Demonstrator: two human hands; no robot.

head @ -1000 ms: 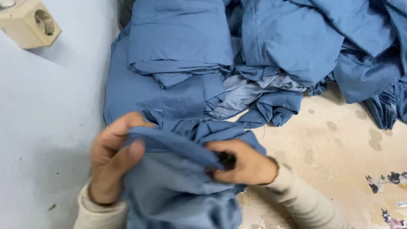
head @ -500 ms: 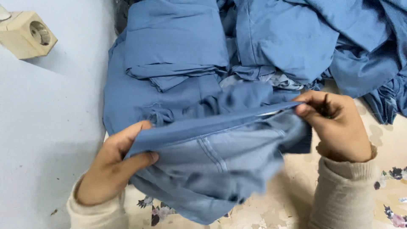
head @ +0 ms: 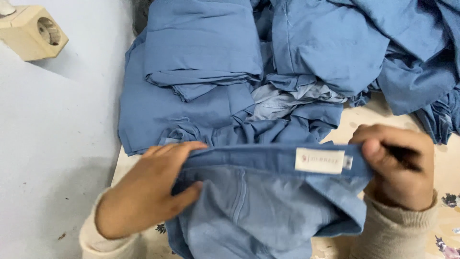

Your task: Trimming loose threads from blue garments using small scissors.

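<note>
At the near edge of the table (head: 450, 165), both hands hold one blue garment (head: 268, 211) stretched between them by its waistband (head: 249, 157). Left hand (head: 148, 192): fingers over the band's left end, thumb pinching from beneath, grasp firm. Right hand (head: 397, 165): clenched around the band's right end, thumb on top. A white sewn label (head: 319, 160) sits on the band near the right hand; its print is not reported. The garment hangs below the band and runs out of the lower frame edge, so its full length cannot be judged.

Open room: little. A pile of blue garments (head: 268, 72) lies directly behind the held piece, touching or overlapping it along the band's far side, and fills the table to the top and right frame edges. Bare table shows only as a pale strip right of the right hand and small patches under the wrists. A pale blue wall (head: 52, 144) closes off the left side, just beside the left hand. A beige wall socket (head: 31, 31) is mounted high on it, well apart from the hands.

Hidden or unclear: both cream sleeves (head: 397, 235) are cut off at the bottom edge; a dark shadow or object inside the right fist cannot be identified; the pile's separate pieces cannot be counted
</note>
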